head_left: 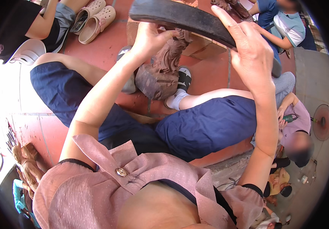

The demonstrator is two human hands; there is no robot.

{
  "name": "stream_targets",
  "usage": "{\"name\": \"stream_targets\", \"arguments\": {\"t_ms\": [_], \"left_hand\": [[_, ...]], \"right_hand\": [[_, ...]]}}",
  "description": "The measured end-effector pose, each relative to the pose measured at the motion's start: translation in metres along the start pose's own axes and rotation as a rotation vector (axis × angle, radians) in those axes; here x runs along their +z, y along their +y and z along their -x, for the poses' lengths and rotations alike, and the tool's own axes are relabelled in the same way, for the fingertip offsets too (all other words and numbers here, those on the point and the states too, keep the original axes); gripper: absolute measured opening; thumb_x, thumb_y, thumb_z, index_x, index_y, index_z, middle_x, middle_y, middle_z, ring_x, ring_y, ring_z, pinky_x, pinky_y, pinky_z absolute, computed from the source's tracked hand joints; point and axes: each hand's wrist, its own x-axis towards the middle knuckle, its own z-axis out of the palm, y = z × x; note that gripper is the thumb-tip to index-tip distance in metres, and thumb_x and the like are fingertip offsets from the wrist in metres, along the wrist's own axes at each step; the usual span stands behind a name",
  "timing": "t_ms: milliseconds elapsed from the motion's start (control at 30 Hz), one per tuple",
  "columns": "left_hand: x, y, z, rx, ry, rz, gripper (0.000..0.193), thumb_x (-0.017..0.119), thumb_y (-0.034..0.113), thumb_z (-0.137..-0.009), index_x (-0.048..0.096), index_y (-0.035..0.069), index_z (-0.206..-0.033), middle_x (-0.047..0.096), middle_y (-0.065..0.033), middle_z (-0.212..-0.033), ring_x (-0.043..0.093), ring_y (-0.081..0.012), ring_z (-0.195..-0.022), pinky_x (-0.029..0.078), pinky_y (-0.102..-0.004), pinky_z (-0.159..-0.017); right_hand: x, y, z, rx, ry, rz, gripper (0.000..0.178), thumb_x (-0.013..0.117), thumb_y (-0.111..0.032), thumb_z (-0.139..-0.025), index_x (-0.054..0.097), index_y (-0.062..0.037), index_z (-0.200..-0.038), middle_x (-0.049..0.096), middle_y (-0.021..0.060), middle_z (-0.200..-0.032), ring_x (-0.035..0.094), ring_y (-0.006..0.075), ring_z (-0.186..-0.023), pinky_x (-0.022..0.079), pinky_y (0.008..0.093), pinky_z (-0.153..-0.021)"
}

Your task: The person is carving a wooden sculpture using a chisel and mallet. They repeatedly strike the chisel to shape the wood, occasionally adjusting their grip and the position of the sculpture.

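head view: right hand (pixel 252 53) grasps a long, black, curved bar (pixel 187 17) over a brown, carved wooden figure (pixel 168 57); left hand (pixel 149 40) reaches behind it, grip unclear. if the right slips, the bar could strike the figure.

Red tiled floor (pixel 210 72); grey floor (pixel 313 72); glare (pixel 0 89) left.
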Motion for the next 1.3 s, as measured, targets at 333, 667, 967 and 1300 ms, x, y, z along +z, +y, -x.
{"name": "stream_targets", "arguments": {"t_ms": [333,667,967,1300], "left_hand": [[-0.002,0.004,0.002,0.017,-0.033,-0.055,0.033,0.076,-0.003,-0.072,0.062,-0.001,-0.102,0.069,-0.0087,-0.094,0.067,-0.0151,-0.085,0.054,-0.031,-0.075],[-0.006,0.015,0.003,-0.14,-0.073,-0.004,0.028,0.069,0.001,-0.084,0.055,0.005,-0.109,0.064,-0.0036,-0.098,0.06,-0.0105,-0.093,0.048,-0.0264,-0.085],[0.069,0.05,-0.028,0.171,-0.141,-0.027,0.034,0.067,0.016,-0.088,0.053,0.009,-0.118,0.061,-0.003,-0.103,0.062,-0.0163,-0.091,0.048,-0.0309,-0.085],[0.133,0.043,-0.02,0.296,-0.452,-0.179,0.034,0.073,0.021,-0.077,0.065,0.012,-0.109,0.06,-0.0088,-0.091,0.062,-0.0303,-0.084,0.049,-0.0415,-0.072]], "right_hand": [[0.002,0.002,0.006,0.055,-0.134,0.152,0.083,0.067,0.01,-0.064,0.051,-0.0303,-0.136,0.063,0.0044,-0.096,0.062,0.0257,-0.088,0.049,0.0374,-0.079],[0.023,0.039,0.025,0.278,0.041,-0.355,0.073,0.074,0.004,-0.067,0.051,-0.0139,-0.134,0.06,0.014,-0.121,0.058,0.0319,-0.106,0.046,0.0354,-0.094],[0.033,0.08,0.058,0.511,0.042,-0.476,0.069,0.075,-0.003,-0.07,0.048,-0.0073,-0.134,0.061,0.0132,-0.123,0.06,0.0224,-0.115,0.045,0.0324,-0.097],[0.035,0.106,0.085,0.67,0.024,-0.672,0.044,0.074,-0.002,-0.075,0.056,-0.0025,-0.116,0.056,-0.0014,-0.079,0.053,0.007,-0.071,0.046,0.0232,-0.066]]}}
